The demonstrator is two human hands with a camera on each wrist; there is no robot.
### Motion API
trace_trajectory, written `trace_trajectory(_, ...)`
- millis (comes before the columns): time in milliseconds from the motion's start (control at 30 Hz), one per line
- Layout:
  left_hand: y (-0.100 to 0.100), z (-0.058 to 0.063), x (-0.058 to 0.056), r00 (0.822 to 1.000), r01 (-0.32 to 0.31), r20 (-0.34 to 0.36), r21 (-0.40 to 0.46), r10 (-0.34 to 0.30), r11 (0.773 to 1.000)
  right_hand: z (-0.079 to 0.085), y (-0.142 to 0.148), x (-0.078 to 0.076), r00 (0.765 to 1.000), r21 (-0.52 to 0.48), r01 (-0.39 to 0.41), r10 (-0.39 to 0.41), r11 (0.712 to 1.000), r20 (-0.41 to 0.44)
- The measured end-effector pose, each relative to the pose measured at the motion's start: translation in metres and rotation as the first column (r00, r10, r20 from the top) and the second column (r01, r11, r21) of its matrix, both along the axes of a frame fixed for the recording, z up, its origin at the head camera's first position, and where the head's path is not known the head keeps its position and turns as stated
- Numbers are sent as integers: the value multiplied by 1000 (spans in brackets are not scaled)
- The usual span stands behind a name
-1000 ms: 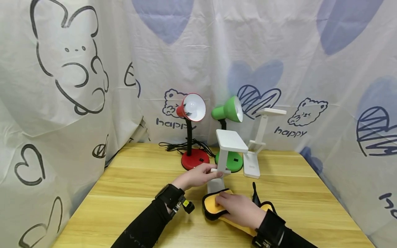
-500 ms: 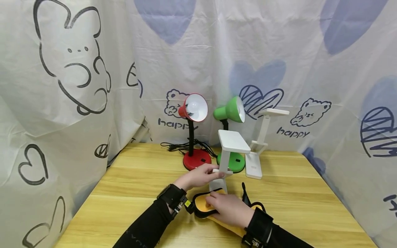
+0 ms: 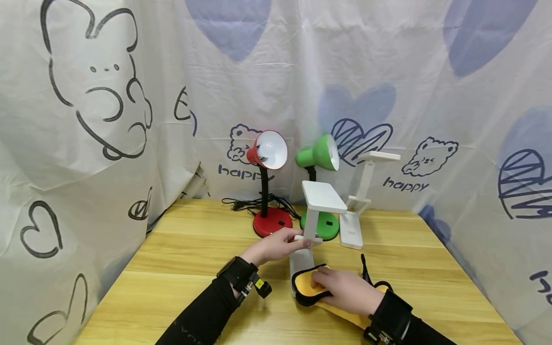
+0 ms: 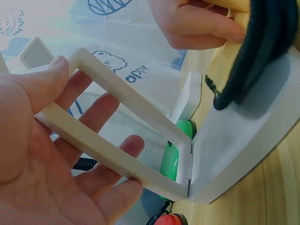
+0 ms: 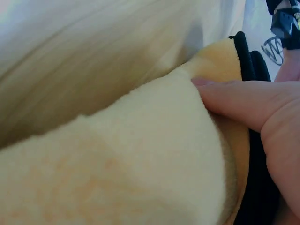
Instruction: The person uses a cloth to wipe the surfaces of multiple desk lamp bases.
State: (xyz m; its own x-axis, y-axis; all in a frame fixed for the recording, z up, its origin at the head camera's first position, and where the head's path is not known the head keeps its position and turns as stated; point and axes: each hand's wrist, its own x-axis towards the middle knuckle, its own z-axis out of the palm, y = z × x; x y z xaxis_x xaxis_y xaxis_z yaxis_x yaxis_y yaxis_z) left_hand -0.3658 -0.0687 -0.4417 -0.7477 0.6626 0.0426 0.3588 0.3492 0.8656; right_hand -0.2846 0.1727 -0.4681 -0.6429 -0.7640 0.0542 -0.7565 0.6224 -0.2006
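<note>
A white folding desk lamp stands near the middle of the table. My left hand grips its stem low down; in the left wrist view the thumb lies on one side of the stem's open frame and the fingers curl behind it. My right hand pinches a yellow cleaning cloth with black edging, bunched over the near end of the lamp's base. Up close in the right wrist view, the thumb presses into the plush fabric. The fingers under the cloth are mostly hidden.
Behind the held lamp stand a red lamp and a green lamp. Another white lamp is at the back right. Black cables lie by the red base. A printed curtain hangs around the wooden table.
My right hand and the cloth shifted left over the lamp's base, then back right, farther than where they were at first. The left hand keeps its grip on the stem; the lamp stays put.
</note>
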Motion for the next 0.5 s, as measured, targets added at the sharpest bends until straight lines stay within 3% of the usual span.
trace_trajectory(200,-1,0,1,1000,-1,7,-3,1,1000,-5,-7,1,997,6,-23,23,1000,-78)
trace_trajectory(300,-1,0,1,1000,-4,9,2,3,1000,-5,-19,1,990,29,-37,40,999,-132)
trace_trajectory(500,0,0,2,1000,4,-12,16,-4,1000,-5,-51,2,982,70,-85,96,994,-162)
